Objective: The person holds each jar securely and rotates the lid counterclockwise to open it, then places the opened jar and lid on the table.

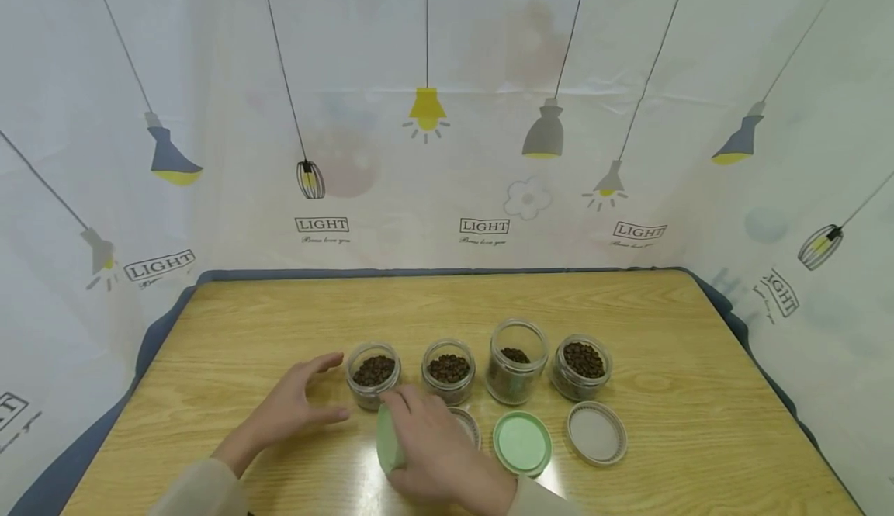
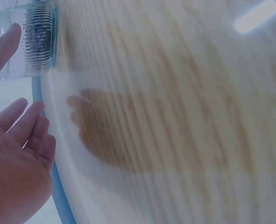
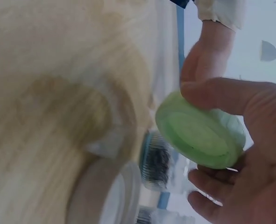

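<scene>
My right hand pinches a green jar lid between thumb and fingers. The lid is tilted on its edge in the air, in front of the leftmost glass jar. Dark brown beans, like coffee beans, partly fill that open jar. To its left is my left hand, thumb and fingers spread, holding nothing. The right wrist view shows the lid's round face in my grip. In the left wrist view, the jar's ribbed wall stands beyond my fingers.
Three more open jars of beans stand rightward: a short jar, a taller jar and another short jar. Before them lie a pale lid partly behind my right hand, a green lid and a pale lid on the wooden table.
</scene>
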Demonstrator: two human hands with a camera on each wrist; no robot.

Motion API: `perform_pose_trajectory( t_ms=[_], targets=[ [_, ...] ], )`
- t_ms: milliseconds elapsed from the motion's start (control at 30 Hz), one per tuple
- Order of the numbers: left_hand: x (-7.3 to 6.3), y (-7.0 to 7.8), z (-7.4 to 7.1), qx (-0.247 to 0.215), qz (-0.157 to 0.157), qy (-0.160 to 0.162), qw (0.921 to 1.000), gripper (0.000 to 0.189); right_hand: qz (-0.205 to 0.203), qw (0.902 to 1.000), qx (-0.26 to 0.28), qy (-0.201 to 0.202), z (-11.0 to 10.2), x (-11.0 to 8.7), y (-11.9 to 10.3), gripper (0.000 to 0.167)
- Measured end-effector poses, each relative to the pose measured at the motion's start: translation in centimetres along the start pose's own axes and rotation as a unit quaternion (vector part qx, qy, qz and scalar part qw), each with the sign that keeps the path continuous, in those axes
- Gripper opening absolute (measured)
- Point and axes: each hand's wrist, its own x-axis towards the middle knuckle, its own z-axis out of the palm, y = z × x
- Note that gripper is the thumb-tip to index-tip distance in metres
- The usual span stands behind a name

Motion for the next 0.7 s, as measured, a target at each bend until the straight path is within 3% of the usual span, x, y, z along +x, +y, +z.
perform_pose_trajectory(
  t_ms=[133, 333, 700],
  targets=[
    [-0.3, -0.1, -0.2, 0.001, 0.003, 0.000, 1.0000, 0.084, 0.014, 0.9998, 0.008, 0.014, 0.8, 0.2, -0.5, 0.087],
    [-0.3, -0.1, -0.4, 0.003, 0.007, -0.005, 1.0000, 0.084, 0.035, 0.9985, 0.043, 0.004, 1.8, 0.6, -0.9, 0.087],
    [-0.4, -0.4, -0.7, 0.002, 0.005, -0.014, 0.9999, 0.085, 0.066, 0.9972, 0.002, -0.035, 2.6, 0.9, -1.0, 0.085]
  ],
)
